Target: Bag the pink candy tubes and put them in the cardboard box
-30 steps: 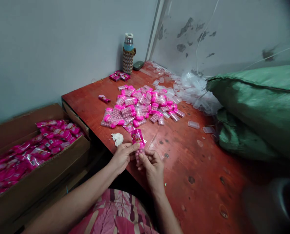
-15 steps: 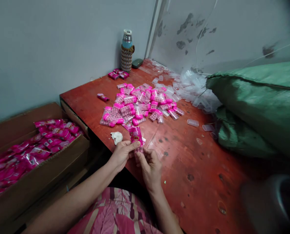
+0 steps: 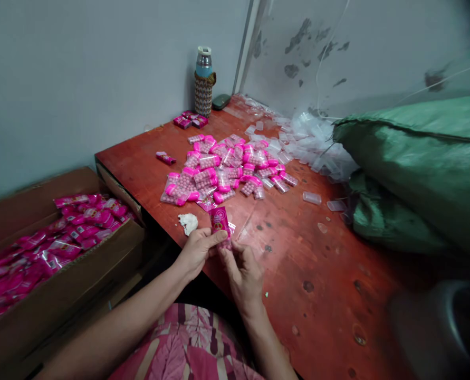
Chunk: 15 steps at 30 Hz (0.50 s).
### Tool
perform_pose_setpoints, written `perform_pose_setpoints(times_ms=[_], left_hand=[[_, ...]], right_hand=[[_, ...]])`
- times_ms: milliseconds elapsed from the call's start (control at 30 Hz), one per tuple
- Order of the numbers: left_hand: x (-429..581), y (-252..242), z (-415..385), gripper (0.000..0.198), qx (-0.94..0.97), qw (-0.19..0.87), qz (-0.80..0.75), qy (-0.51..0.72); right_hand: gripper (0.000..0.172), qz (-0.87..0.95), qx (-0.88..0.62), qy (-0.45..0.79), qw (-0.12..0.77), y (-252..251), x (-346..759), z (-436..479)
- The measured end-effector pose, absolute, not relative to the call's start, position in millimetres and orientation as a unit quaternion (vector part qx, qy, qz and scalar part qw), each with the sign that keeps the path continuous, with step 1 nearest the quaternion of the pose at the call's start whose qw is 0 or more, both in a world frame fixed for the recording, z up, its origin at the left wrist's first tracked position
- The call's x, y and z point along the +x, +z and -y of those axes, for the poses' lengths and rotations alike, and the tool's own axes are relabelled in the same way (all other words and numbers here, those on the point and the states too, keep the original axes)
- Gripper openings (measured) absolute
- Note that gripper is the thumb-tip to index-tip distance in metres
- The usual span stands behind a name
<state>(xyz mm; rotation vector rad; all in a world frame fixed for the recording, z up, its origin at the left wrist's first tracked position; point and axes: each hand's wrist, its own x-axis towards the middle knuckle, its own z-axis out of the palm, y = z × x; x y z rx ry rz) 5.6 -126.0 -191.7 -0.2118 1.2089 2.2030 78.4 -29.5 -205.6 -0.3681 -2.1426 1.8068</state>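
Observation:
A pink printed packet (image 3: 219, 219) is held upright over the front edge of the red table (image 3: 298, 243). My left hand (image 3: 198, 250) pinches its lower left side, thumb across the front. At the packet's bottom end, my right hand (image 3: 246, 274) has its thumb and fingers closed on it. Pink balls show faintly near the thumbs. Just beyond lies a pile of clear containers with pink caps and pink balls (image 3: 207, 177). A crumpled white piece (image 3: 188, 223) rests left of the packet.
Pink packets (image 3: 66, 245) fill a cardboard box (image 3: 96, 264) at the left. Empty clear containers (image 3: 312, 142) lie beside a green sack (image 3: 409, 174) at the right. A bottle in a knitted sleeve (image 3: 203, 89) stands at the back, near small pink packs (image 3: 191, 120).
The packet's printed front has turned slightly and looks flatter. My right hand has shifted a little, still at its lower end. The whole view has moved slightly.

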Motion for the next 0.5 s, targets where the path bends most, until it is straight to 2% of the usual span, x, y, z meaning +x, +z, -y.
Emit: perform_pose_setpoints(times_ms=[233, 400, 500], left_hand=[[18.5, -197.1, 123.3, 0.025, -0.060, 0.314, -0.437, 0.841], [24.2, -190.7, 122.1, 0.026, -0.022, 0.307, -0.440, 0.844], [21.8, -187.4, 122.2, 0.028, -0.021, 0.310, -0.423, 0.851]], right_hand=[[0.019, 0.599, -0.194, 0.772, 0.091, -200.4, 74.3, 34.8], [0.018, 0.532, -0.212, 0.816, 0.077, -205.2, 69.8, 30.1], [0.018, 0.552, -0.201, 0.805, 0.087, -204.8, 70.0, 28.5]])
